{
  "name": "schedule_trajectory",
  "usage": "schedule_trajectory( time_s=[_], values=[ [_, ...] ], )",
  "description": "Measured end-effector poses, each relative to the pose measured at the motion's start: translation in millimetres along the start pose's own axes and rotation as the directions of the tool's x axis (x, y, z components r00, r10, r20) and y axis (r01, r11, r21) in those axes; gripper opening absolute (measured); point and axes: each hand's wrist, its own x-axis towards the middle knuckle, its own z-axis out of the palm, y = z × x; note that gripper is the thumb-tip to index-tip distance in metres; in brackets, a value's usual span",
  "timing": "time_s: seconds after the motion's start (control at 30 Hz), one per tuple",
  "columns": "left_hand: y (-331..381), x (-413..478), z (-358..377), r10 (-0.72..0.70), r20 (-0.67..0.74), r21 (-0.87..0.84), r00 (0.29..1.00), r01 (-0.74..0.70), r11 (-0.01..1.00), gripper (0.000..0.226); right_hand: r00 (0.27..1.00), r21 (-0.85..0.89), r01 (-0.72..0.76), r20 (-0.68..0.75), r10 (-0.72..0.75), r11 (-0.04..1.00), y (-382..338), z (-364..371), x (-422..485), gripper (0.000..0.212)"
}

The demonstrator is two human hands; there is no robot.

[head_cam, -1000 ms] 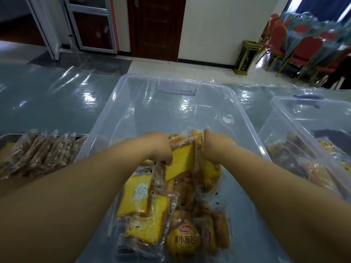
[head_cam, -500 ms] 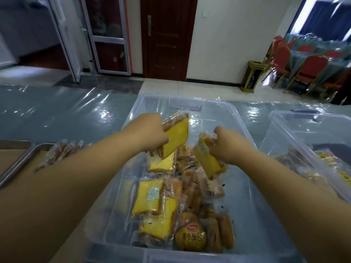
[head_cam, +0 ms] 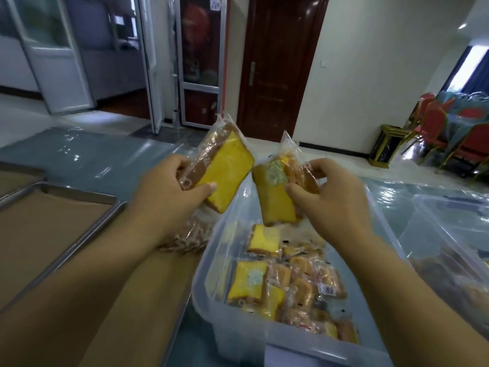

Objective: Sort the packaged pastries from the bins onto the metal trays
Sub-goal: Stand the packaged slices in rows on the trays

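Observation:
My left hand [head_cam: 165, 192] grips a wrapped yellow cake slice [head_cam: 225, 170], held up above the left rim of the clear plastic bin [head_cam: 209, 308]. My right hand [head_cam: 333, 200] pinches a second wrapped yellow cake slice [head_cam: 275, 200] over the bin. Inside the bin lie several more packaged pastries [head_cam: 285, 284], yellow slices and brown buns. Left of the bin is a metal tray [head_cam: 87, 234] with a brown liner. A row of wrapped brown pastries [head_cam: 190, 237] lies on a nearer tray, partly hidden by my left forearm.
A second clear bin [head_cam: 449, 234] with pastries stands at the right. Another metal tray [head_cam: 16, 176] shows at the far left edge. The table [head_cam: 105, 157] is covered in shiny plastic. Beyond it are doors, a gold waste bin [head_cam: 386, 147] and red chairs [head_cam: 449, 133].
Both hands have risen out of the bin, each lifting a cake slice. My view has tilted up and shifted, bringing the metal trays on the left into view.

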Motion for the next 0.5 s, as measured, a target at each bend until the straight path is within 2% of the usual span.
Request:
schedule_trajectory(
  time_s=[0.27, 0.4, 0.5],
  values=[
    [-85.0, -43.5, -113.9, -0.137, -0.132, -0.026, 0.982, 0.134, 0.991, 0.024, 0.999, 0.166, 0.011, 0.041, -0.018, 0.986, -109.8, 67.0, -39.1, 0.024],
    [-141.6, -69.2, -171.5, -0.224, -0.088, -0.077, 0.971, 0.218, 0.973, 0.023, 0.996, 0.180, -0.042, 0.081, 0.027, 0.983, -162.0, 120.6, -73.6, 0.022],
    [-188.1, -88.0, -204.8, -0.269, -0.055, -0.051, 0.962, 0.266, 0.963, 0.022, 0.982, 0.179, -0.124, 0.161, 0.095, 0.976, -189.9, 166.1, -101.3, 0.020]
  ],
)
